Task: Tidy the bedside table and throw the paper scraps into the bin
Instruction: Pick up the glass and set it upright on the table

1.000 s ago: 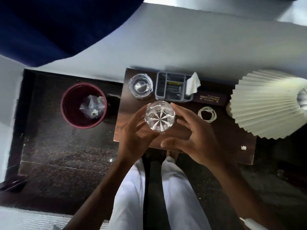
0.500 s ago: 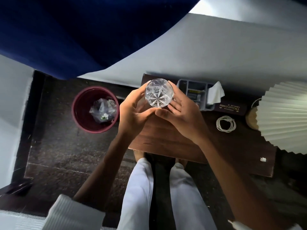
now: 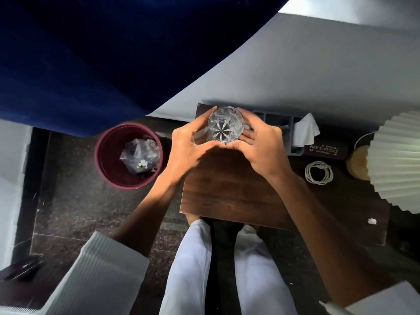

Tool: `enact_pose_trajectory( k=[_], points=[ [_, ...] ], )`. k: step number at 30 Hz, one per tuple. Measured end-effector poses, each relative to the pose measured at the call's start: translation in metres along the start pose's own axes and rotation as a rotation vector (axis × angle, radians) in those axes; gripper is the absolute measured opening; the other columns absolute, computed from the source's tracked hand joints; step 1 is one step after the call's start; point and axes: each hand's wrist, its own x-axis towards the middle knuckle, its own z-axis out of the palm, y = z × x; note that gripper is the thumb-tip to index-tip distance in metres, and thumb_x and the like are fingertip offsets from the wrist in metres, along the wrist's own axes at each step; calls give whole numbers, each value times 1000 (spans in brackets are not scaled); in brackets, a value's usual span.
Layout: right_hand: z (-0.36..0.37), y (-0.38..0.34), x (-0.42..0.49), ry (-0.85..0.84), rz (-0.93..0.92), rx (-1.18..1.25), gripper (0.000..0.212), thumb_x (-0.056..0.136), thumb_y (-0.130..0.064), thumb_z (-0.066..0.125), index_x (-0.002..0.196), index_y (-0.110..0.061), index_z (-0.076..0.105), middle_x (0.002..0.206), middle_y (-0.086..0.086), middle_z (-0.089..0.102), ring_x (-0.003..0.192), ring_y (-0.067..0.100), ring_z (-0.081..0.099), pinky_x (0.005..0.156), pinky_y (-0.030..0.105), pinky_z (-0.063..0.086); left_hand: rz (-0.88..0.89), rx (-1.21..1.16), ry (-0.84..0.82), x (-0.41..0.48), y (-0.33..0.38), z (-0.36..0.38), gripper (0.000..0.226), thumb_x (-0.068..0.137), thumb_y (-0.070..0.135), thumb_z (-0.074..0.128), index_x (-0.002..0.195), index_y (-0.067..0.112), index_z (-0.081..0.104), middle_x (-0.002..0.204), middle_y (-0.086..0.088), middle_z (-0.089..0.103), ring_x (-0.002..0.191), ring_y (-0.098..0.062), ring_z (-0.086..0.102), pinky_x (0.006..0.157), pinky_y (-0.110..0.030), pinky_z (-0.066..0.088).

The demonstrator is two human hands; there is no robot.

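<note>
A clear cut-glass tumbler (image 3: 226, 127) sits at the far left corner of the wooden bedside table (image 3: 229, 192). My left hand (image 3: 188, 147) and my right hand (image 3: 261, 148) both curl round it, thumbs meeting in front. The second glass seen earlier is hidden beneath it. A small white paper scrap (image 3: 372, 221) lies near the table's front right edge. The dark red bin (image 3: 106, 160) stands on the floor left of the table, with a crumpled plastic bag (image 3: 141, 158) inside.
A grey organiser tray (image 3: 281, 123) with a white tissue (image 3: 306, 130) stands at the back. Beside it lie a dark spectacle case (image 3: 325, 151) and a coiled white cable (image 3: 318, 172). A pleated lamp shade (image 3: 400, 160) overhangs the right side. A blue curtain (image 3: 91, 53) hangs behind.
Both hands carried the glass from the table's middle to the far left corner, over the other glass. The camera view shifted left and closer.
</note>
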Motion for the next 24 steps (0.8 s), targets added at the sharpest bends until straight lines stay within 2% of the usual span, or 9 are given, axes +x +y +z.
enact_pose_trajectory(
  k=[5, 7, 9, 11, 14, 17, 24],
  points=[
    [3, 8, 12, 5, -9, -66, 74, 76, -4, 82, 142, -10, 48, 129, 6, 65, 118, 15, 64, 101, 37, 53, -25, 7, -31, 11, -7, 5, 78, 74, 13, 86, 144, 9, 52, 128, 6, 63, 121, 3, 59, 101, -13, 47],
    [4, 9, 14, 6, -5, -84, 71, 77, -5, 82, 140, -13, 50, 126, 4, 67, 115, 11, 64, 100, 31, 54, -45, -1, -42, 12, -11, 6, 77, 75, 12, 86, 144, 11, 52, 131, 5, 63, 125, -1, 59, 105, -19, 47],
    [6, 9, 16, 4, 3, -104, 69, 76, -5, 83, 137, -14, 51, 123, 2, 67, 111, 5, 63, 98, 21, 52, -61, 5, -47, 13, -15, 6, 77, 75, 12, 85, 144, 12, 52, 131, 6, 64, 126, -5, 59, 108, -24, 47],
    [9, 8, 19, -2, 2, -127, 70, 75, -5, 83, 137, -13, 52, 122, 2, 68, 110, 6, 63, 95, 15, 51, -76, 3, -48, 14, -18, 7, 76, 75, 12, 85, 144, 14, 52, 131, 7, 64, 127, -6, 59, 109, -26, 47],
    [12, 12, 24, 4, -11, -195, 72, 74, -9, 84, 137, -14, 51, 123, 5, 69, 113, 15, 66, 99, 27, 53, -96, -13, -41, 14, -20, 9, 74, 76, 10, 83, 143, 15, 52, 130, 7, 64, 129, -6, 58, 110, -27, 46],
    [14, 20, 28, 10, -2, -228, 73, 74, -9, 85, 137, -16, 50, 122, 5, 69, 112, 17, 67, 98, 35, 55, -96, -12, -48, 14, -23, 11, 74, 76, 11, 83, 144, 15, 52, 132, 4, 65, 129, -6, 57, 110, -28, 46],
    [15, 29, 33, 24, 5, -264, 74, 75, -10, 84, 139, -18, 49, 123, 7, 69, 113, 20, 67, 98, 35, 56, -105, -10, -62, 16, -29, 13, 76, 76, 19, 85, 144, 17, 51, 132, 7, 65, 128, -3, 58, 110, -29, 47]
  ],
)
